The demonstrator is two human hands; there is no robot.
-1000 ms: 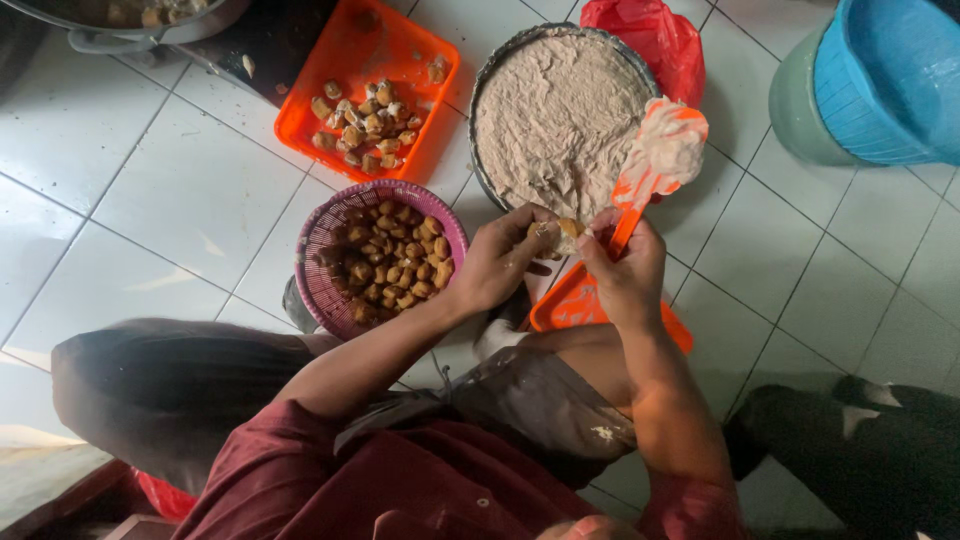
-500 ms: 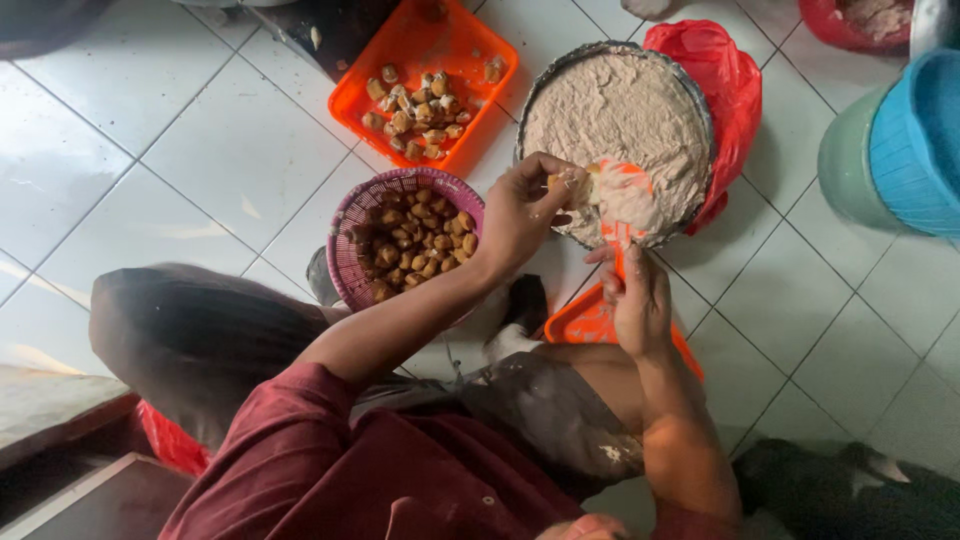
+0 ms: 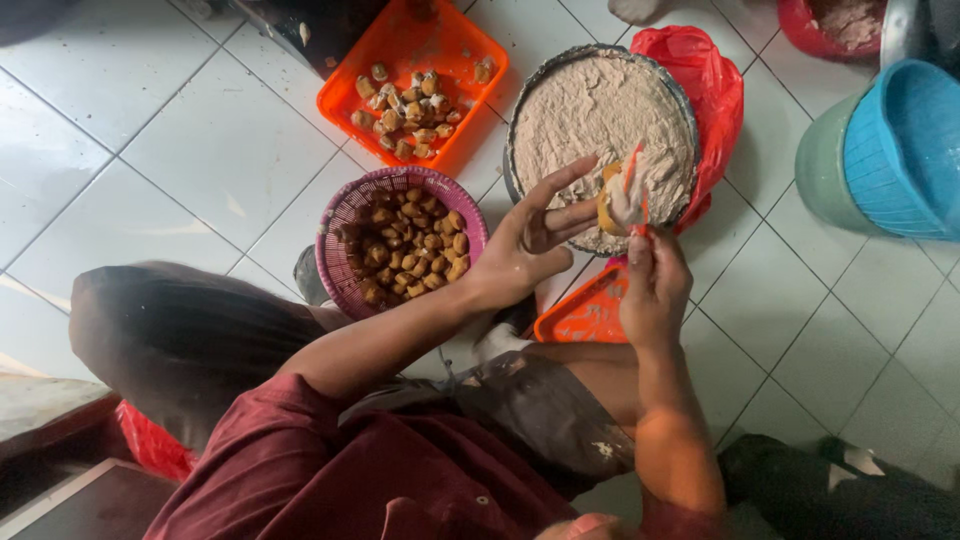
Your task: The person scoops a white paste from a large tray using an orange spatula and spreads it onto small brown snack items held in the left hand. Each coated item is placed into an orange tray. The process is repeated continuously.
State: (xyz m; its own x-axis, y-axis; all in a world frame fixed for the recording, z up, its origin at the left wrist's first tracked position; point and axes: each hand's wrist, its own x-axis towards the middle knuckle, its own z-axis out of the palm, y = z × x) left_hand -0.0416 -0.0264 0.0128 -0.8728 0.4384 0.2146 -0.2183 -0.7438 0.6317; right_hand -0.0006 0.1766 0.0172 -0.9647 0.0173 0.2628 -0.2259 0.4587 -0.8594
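My left hand (image 3: pixel 525 245) holds a small brown fried piece (image 3: pixel 607 208) at its fingertips, the other fingers spread, over the near rim of a round metal basin (image 3: pixel 514 135) full of pale paste. My right hand (image 3: pixel 655 285) grips an orange spatula (image 3: pixel 633 195) coated in the same paste, its blade pressed against that piece. A purple basket (image 3: pixel 345 210) of brown fried pieces sits just left of my left hand.
An orange tray (image 3: pixel 355 60) with a few fried pieces lies behind the basket. A red plastic bag (image 3: pixel 715 90) wraps the basin's right side. Stacked blue and green buckets (image 3: pixel 880 150) stand at the right. A second orange tray (image 3: pixel 585 315) lies by my knees on the white tiled floor.
My left hand has opened its fingers and the piece now sits at their tips. The spatula has turned upright against it, carrying less paste than before.
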